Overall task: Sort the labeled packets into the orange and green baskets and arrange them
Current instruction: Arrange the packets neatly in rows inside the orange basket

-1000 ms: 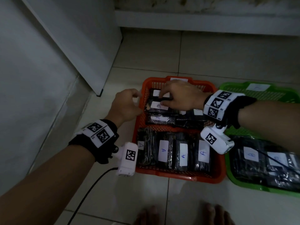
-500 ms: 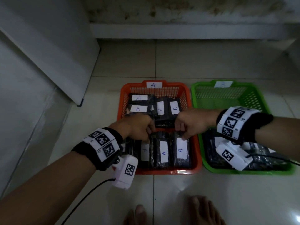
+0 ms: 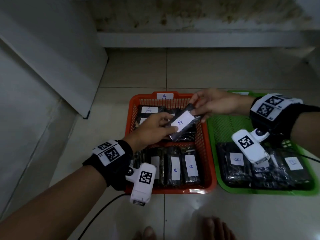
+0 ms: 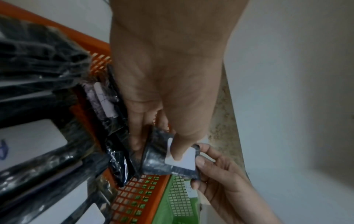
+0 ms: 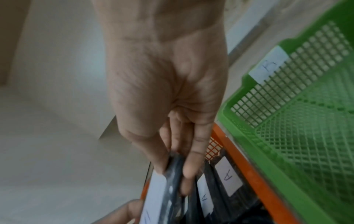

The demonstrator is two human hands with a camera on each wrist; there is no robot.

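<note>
Both hands are now lifting one A packet above the orange basket's far half. Left hand is pinching its near-left end, right hand its far-right end. I am judging it should go down flat, label up, squared with neighbours. Long axis is running diagonally toward the green basket's far-left corner.

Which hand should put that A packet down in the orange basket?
Probably the left hand: it pinches the A packet over the orange basket, while the right hand reaches across from the green basket.
</note>
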